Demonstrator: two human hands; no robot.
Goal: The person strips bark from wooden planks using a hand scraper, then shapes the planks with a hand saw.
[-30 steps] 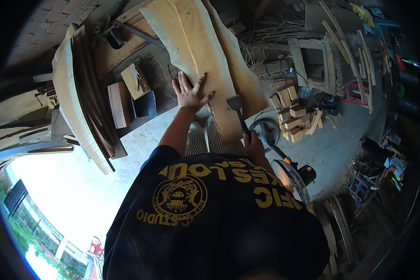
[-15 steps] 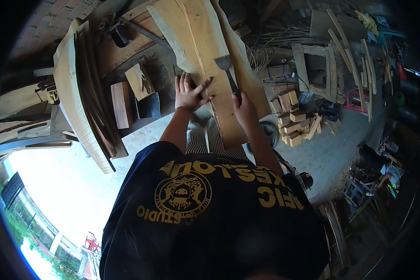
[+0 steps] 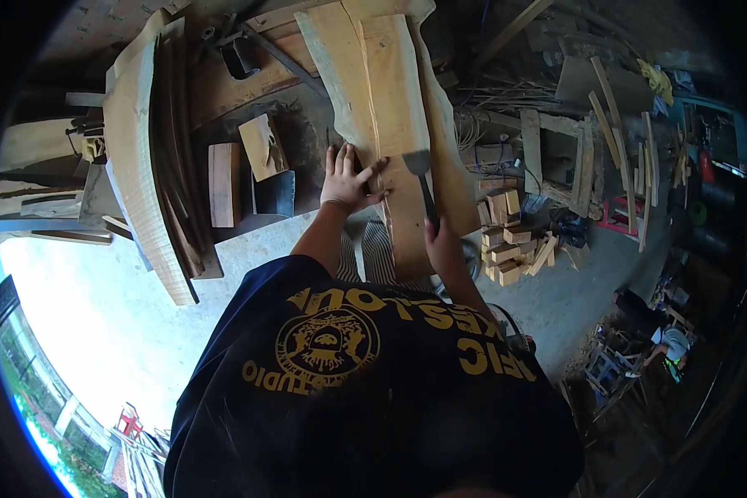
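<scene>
A long light-brown board [image 3: 400, 91] lies on top of a wider wooden slab [image 3: 452, 166] with a wavy edge. My left hand [image 3: 350, 183] rests with its fingers spread on the left edge of the wood, its fingertips beside a long seam. My right hand [image 3: 444, 241] is wrapped round the dark handle of a scraper [image 3: 418, 163]. The scraper's wide flat blade points away from me and lies over the right part of the board.
Two wood blocks [image 3: 224, 184] [image 3: 261, 149] and a dark metal piece [image 3: 274, 192] stand to the left. Further left, long curved planks [image 3: 133, 158] lean together. Stacked small blocks [image 3: 504, 241] lie on the floor at right. A person [image 3: 671, 342] is at the far right.
The view has shifted, so the surroundings appear moved. The scraper in my right hand sits slightly nearer to me on the board. My left hand keeps its spread pose.
</scene>
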